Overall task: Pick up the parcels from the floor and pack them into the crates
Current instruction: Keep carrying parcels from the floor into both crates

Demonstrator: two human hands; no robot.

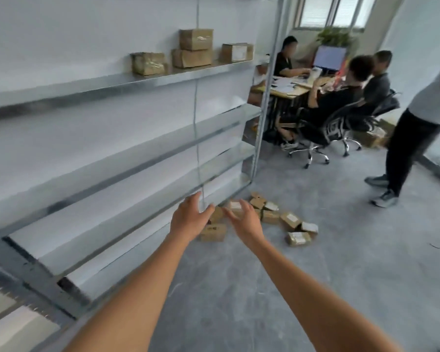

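You extend both arms toward the parcels point(264, 215), which lie heaped on the floor point(341, 250) beside the rack point(127, 158). Your left hand point(188, 219) and right hand point(244, 219) are spread and empty (palms facing, probably to bracket one parcel). No crate is visible.

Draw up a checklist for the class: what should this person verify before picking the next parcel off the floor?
1. Left hand free, fingers spread: ok.
2. Right hand free: ok.
3. Parcels on the floor in view, heaped by the shelf unit's foot: ok.
4. Nearest parcel within reach: cannot tell, hands hang above it.
5. Crates in view: not ok, none visible.
6. Standing person clear of the heap: ok.
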